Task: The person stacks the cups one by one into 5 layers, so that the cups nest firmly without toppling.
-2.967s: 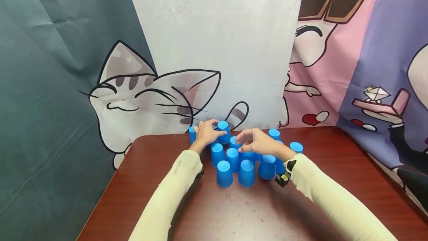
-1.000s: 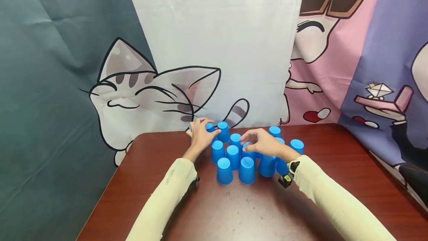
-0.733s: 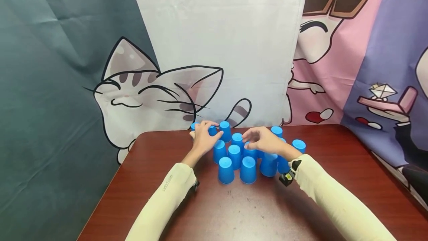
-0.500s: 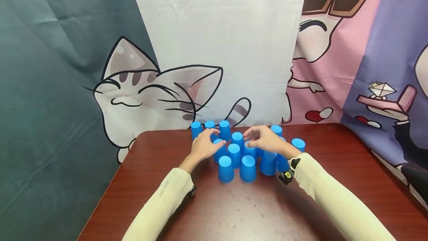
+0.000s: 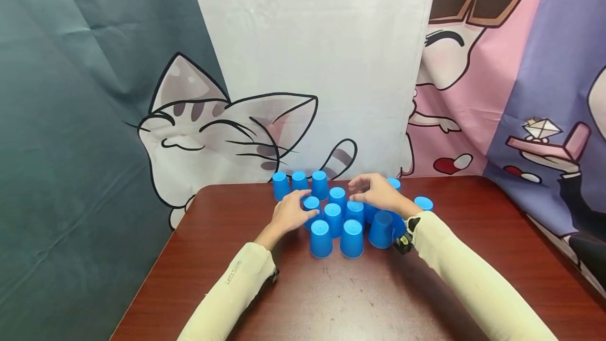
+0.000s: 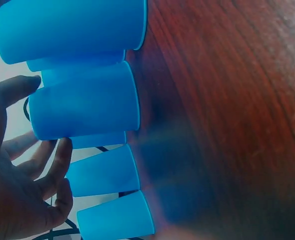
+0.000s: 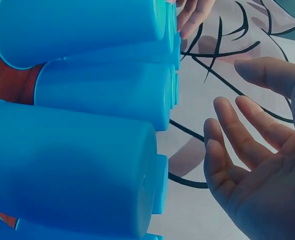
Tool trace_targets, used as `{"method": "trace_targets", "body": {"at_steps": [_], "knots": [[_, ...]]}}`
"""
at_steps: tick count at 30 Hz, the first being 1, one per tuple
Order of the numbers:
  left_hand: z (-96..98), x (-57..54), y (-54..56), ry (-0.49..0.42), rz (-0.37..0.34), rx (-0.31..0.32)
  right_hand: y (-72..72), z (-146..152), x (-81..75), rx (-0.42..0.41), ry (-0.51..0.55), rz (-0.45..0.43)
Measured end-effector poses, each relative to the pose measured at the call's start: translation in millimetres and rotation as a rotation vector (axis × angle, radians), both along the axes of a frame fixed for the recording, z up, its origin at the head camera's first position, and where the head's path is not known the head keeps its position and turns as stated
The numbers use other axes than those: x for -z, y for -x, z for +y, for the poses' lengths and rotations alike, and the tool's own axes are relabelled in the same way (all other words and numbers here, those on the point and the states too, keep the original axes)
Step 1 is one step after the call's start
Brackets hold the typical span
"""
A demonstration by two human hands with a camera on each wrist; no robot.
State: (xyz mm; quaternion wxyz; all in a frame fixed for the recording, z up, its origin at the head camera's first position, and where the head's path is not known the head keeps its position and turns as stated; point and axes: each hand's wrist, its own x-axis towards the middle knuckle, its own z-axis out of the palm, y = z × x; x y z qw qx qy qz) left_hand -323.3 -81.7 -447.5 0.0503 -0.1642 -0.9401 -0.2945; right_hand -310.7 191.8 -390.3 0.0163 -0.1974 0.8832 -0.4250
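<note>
On the table (image 5: pixel 341 304), smooth, tapered blue cups (image 5: pixel 321 241) stand inverted, left fingers (image 6: pixel 60 162) and right fingers (image 7: pixel 241 136) spread.

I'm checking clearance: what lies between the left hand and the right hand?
Upside-down blue cups stand between the left hand and the right hand; the head view shows this.

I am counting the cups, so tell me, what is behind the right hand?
Behind the right hand, the top of one blue cup shows; its lower part is covered. Whether more hides there cannot be seen.
</note>
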Motion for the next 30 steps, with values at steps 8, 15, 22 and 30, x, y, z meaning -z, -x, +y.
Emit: {"method": "trace_targets", "body": {"at_steps": [8,15,22,30], "knots": [[-4.7,4.7,-0.9,0.018,-0.011,-0.037,10.9,-9,7.3,0.005,-0.059,0.006],[-3.5,-0.9,4.4,-0.011,-0.031,-0.022,24.8,-17,5.7,0.032,-0.119,-0.024],[-3.5,-1.8,7.1,-0.013,-0.078,-0.028,35.4,-23,6.4,0.014,-0.163,-0.059],[-3.8,-0.5,7.5,-0.028,-0.094,-0.033,46.3,-23,11.3,0.02,-0.211,-0.109]]}}
